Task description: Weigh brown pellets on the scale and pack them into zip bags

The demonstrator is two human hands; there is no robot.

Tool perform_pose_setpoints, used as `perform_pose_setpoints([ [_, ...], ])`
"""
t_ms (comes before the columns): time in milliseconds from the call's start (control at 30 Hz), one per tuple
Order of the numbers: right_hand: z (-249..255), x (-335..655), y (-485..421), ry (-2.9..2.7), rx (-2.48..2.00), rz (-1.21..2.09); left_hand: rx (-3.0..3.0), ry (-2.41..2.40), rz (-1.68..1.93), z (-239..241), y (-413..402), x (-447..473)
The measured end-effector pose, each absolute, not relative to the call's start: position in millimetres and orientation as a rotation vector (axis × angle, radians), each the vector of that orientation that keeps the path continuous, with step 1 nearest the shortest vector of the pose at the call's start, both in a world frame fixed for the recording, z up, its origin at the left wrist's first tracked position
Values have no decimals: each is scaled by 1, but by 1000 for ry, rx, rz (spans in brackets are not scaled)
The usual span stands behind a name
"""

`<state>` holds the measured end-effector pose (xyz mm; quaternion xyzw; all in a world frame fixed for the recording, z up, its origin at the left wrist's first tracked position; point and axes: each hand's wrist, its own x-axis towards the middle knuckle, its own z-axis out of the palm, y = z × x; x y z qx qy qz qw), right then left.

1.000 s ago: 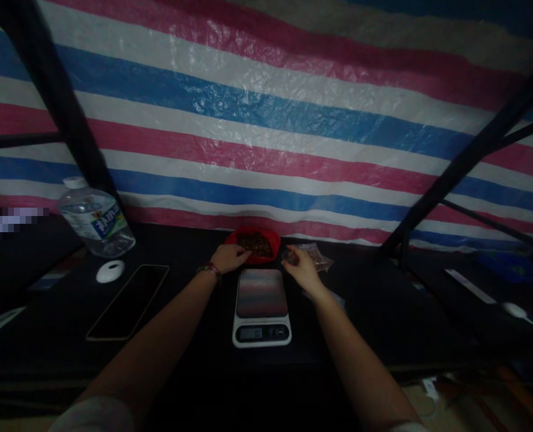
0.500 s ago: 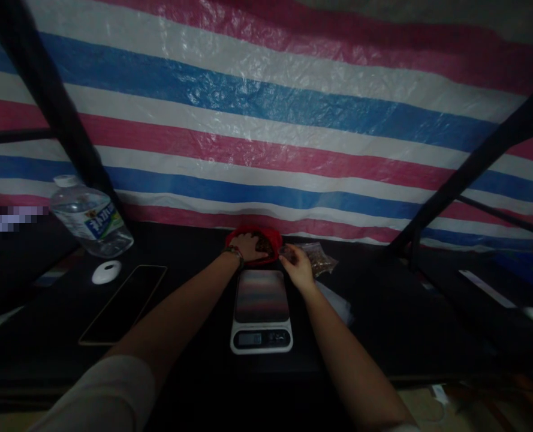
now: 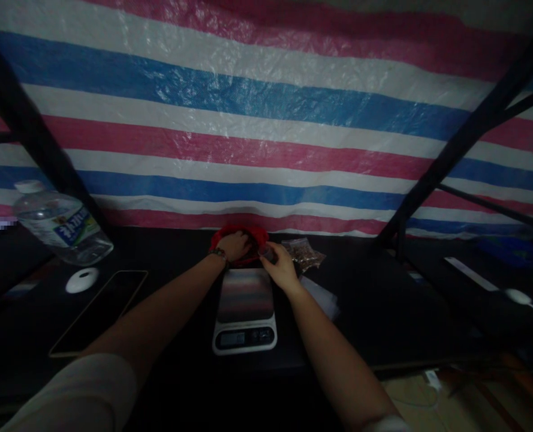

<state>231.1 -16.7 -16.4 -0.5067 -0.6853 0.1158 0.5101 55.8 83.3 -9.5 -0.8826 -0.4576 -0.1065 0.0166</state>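
Observation:
A red bowl (image 3: 259, 235) holding brown bits stands at the far edge of a dark table, just behind a small digital scale (image 3: 245, 307). My left hand (image 3: 234, 245) is down inside the bowl with its fingers curled; what they hold is hidden. My right hand (image 3: 280, 269) is beside the bowl's right rim and pinches a small clear item that I cannot make out. A clear bag of brown bits (image 3: 306, 253) lies just right of that hand.
A water bottle (image 3: 57, 224), a white round object (image 3: 82, 280) and a phone (image 3: 99, 312) lie at the left. A striped tarp (image 3: 266, 120) hangs behind the table. Dark metal bars (image 3: 455, 147) cross at both sides. A white tool (image 3: 515, 295) lies far right.
My left hand went from the bowl's left rim into the bowl. My right hand moved left, closer to the bowl. The view shifted, so everything sits further left.

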Motion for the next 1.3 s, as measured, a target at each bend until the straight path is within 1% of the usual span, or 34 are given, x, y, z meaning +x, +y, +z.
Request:
perform_pose_setpoints([
  [233, -15, 225, -21, -1665, -1194, 300, -2730, -1455, -376, -2, 88, 52],
  [400, -17, 223, -17, -1612, -1247, 378, -2688, -1512, -464, -1, 85, 46],
  [567, -2, 214, 4, -1602, -1279, 456, -2730, -1469, -774, -5, 80, 43],
  [667, 12, 204, 22, -1765, -1395, 434, -2763, -1455, -936, -4, 80, 41],
  [733, 17, 197, 34, -1894, -1507, 388, -2777, -1468, -967, -3, 80, 37],
  [800, 16, 194, 43, -1981, -1611, 304, -2730, -1531, -1008, -3, 79, 30],
  [900, 8, 197, 50, -2049, -1681, 215, -2450, -1778, -1236, -6, 77, 15],
  [967, 2, 202, 50, -2079, -1667, 205, -2268, -1973, -1402, -12, 77, 6],
  [1067, -6, 205, 50, -2150, -1578, 257, -2318, -2178, -1506, -21, 78, 1],
  [1200, -10, 195, 50, -2263, -1392, 339, -2432, -2170, -1724, -31, 75, 13],
  [1300, -12, 183, 52, -2232, -1394, 367, -2421, -2124, -1904, -34, 75, 23],
])
